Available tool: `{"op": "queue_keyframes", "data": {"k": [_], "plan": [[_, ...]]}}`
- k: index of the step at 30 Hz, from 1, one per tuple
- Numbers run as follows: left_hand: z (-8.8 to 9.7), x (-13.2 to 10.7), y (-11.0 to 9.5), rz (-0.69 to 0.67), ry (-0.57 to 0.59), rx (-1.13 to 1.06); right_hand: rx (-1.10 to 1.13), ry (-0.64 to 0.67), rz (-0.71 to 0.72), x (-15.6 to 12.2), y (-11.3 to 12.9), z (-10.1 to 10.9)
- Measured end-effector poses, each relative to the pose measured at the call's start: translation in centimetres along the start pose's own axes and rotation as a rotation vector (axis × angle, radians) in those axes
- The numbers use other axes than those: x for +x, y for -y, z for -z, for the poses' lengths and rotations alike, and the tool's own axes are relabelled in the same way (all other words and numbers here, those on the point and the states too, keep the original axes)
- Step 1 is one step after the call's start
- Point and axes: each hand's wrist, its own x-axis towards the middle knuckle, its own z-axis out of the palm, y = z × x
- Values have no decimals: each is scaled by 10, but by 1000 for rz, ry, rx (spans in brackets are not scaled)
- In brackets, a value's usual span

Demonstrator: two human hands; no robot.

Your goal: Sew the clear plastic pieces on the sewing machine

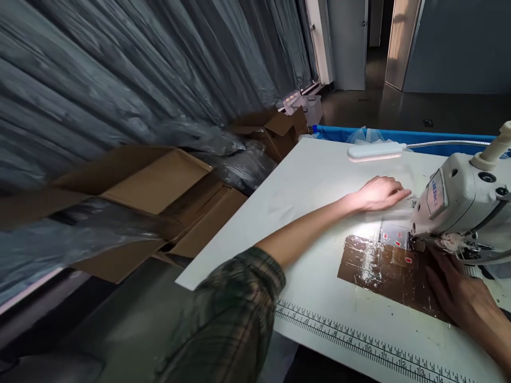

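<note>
A white sewing machine [443, 197] marked JUKI stands at the right of a white tabletop. Below its needle area lies a brown sheet [359, 263] covered with shiny clear tape. A pale patch with red marks [393, 234] sits at its upper edge. My left hand [381, 194] reaches across the table behind the sheet, palm down, fingers stretched toward the machine head. Whether its fingertips touch anything there I cannot make out. My right hand [459, 290] rests at the sheet's right end, fingers extended close to the needle area and partly hidden by the machine.
A printed ruler scale [359, 340] runs along the table's front edge. A white lamp [375, 151] on a flexible metal neck lies at the back. Open cardboard boxes [159, 181] and plastic wrapping [235, 159] stand left of the table, beside grey curtains [159, 64].
</note>
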Motion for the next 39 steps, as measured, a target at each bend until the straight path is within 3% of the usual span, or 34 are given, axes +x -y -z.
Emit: {"op": "queue_keyframes", "data": {"k": [2,7,11,15,19,22,27,30,34,39], "plan": [[6,24,17,117,62,-114,-12,6,-11,-1,-1,-2],[8,50,43,280,-30,-102,-37,-56,-9,-1,5,-3],[6,38,40,290,-51,-64,-35,-81,18,-1,8,-3],[2,14,26,122,-155,-26,-77,-37,96,0,3,-6],[0,-6,17,7,-5,80,-109,-16,108,2,-7,-11],[2,-15,18,127,27,91,-83,-12,92,4,-7,-11],[7,-25,23,391,-110,36,-46,-109,26,8,1,-9],[7,-33,23,492,-189,3,-22,-114,73,8,-1,-9],[7,-39,19,503,-240,-126,-9,-49,56,8,-6,-9],[4,-30,13,536,-292,-435,-22,-125,-23,7,0,-13]]}}
